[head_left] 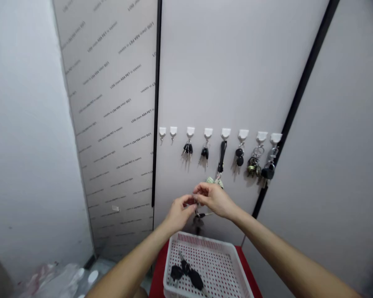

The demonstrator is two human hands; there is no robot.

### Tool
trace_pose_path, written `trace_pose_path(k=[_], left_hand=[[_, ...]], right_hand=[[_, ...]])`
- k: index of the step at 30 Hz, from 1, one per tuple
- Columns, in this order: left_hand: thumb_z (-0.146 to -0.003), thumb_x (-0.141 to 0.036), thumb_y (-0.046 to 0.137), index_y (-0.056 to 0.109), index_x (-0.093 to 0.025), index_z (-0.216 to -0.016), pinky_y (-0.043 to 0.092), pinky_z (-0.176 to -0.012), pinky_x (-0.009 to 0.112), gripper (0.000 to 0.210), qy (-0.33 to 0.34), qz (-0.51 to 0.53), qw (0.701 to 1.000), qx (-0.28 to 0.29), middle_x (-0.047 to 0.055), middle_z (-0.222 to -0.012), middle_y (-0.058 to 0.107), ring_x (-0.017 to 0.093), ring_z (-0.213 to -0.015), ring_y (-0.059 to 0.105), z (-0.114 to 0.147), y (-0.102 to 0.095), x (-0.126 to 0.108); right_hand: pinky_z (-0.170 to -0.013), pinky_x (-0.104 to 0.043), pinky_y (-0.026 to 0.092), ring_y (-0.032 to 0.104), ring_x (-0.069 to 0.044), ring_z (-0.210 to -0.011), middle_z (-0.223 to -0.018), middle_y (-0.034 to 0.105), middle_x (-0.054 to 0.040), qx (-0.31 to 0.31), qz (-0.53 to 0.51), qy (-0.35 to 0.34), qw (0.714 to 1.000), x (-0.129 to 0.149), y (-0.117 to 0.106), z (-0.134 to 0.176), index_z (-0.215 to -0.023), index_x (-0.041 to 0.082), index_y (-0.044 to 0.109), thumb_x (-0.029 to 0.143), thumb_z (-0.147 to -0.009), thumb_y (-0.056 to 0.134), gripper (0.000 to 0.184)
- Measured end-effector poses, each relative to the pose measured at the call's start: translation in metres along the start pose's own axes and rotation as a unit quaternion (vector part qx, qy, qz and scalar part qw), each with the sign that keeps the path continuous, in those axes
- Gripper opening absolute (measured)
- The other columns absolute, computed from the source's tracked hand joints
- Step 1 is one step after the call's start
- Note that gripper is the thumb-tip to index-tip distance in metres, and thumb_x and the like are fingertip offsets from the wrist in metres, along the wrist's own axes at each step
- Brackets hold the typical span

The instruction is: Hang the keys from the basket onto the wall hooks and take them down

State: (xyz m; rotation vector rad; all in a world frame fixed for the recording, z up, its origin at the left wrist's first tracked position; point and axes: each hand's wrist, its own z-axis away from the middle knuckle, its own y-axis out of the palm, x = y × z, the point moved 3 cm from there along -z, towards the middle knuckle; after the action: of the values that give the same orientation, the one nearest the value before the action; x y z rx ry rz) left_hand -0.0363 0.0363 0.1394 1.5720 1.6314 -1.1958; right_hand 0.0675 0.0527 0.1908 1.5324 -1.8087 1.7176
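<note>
My left hand (182, 212) and my right hand (214, 199) meet in front of the panel, above the basket. Fingers of both pinch the top of a bunch of keys (199, 217), which dangles below them; its ring is mostly hidden by my fingertips. Just behind my right hand hangs a black strap (222, 157) with pale green pieces at its lower end, partly covered by the hand. Below, a white perforated basket (205, 237) holds several black-headed keys (195, 279).
White hooks (208, 132) run in a row across the panel. Key bunches (188, 150) hang from several; the two leftmost hooks (173, 131) are bare. The basket stands on a red surface (157, 277). Plastic bags (57, 281) lie on the floor at left.
</note>
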Motion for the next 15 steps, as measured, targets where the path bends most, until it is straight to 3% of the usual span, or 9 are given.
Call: trace_pose_path(k=[3, 7, 10, 15], left_hand=[[-0.065, -0.022, 0.042, 0.055, -0.013, -0.072, 0.034, -0.051, 0.019, 0.018, -0.034, 0.056, 0.998, -0.015, 0.0, -0.061, 0.055, 0.007, -0.051, 0.045, -0.018, -0.012, -0.01], [-0.061, -0.021, 0.046, 0.055, -0.012, -0.062, 0.03, -0.048, 0.018, 0.012, -0.02, 0.106, 0.985, -0.135, -0.003, -0.048, 0.05, 0.005, -0.045, 0.04, -0.052, -0.049, -0.032], [-0.06, -0.021, 0.048, 0.053, -0.012, -0.056, 0.029, -0.046, 0.018, 0.011, -0.005, 0.167, 0.968, -0.187, -0.003, -0.045, 0.049, 0.004, -0.041, 0.039, -0.082, -0.073, -0.048], [-0.057, -0.02, 0.051, 0.052, -0.011, -0.052, 0.028, -0.043, 0.017, 0.01, 0.016, 0.231, 0.949, -0.214, -0.004, -0.042, 0.047, 0.003, -0.038, 0.038, -0.119, -0.09, -0.056]], right_hand=[[-0.044, -0.018, 0.035, 0.043, -0.005, -0.043, -0.048, 0.046, 0.0043, -0.024, 0.006, -0.035, 0.999, 0.017, -0.008, -0.026, -0.064, 0.014, 0.046, 0.015, -0.059, 0.044, 0.005], [-0.052, -0.019, 0.039, 0.048, -0.006, -0.049, -0.058, 0.053, 0.0014, -0.12, 0.037, -0.089, 0.988, 0.044, -0.02, -0.069, -0.069, 0.014, 0.05, 0.014, -0.061, 0.043, 0.011], [-0.059, -0.02, 0.04, 0.052, -0.007, -0.059, -0.072, 0.057, -0.0025, -0.183, 0.064, -0.106, 0.975, 0.066, -0.025, -0.094, -0.08, 0.013, 0.052, 0.013, -0.063, 0.041, 0.021], [-0.068, -0.019, 0.039, 0.053, -0.009, -0.071, -0.079, 0.06, -0.0037, -0.171, 0.165, -0.103, 0.966, 0.085, -0.018, -0.11, -0.085, 0.013, 0.054, 0.009, -0.064, 0.038, 0.027]])
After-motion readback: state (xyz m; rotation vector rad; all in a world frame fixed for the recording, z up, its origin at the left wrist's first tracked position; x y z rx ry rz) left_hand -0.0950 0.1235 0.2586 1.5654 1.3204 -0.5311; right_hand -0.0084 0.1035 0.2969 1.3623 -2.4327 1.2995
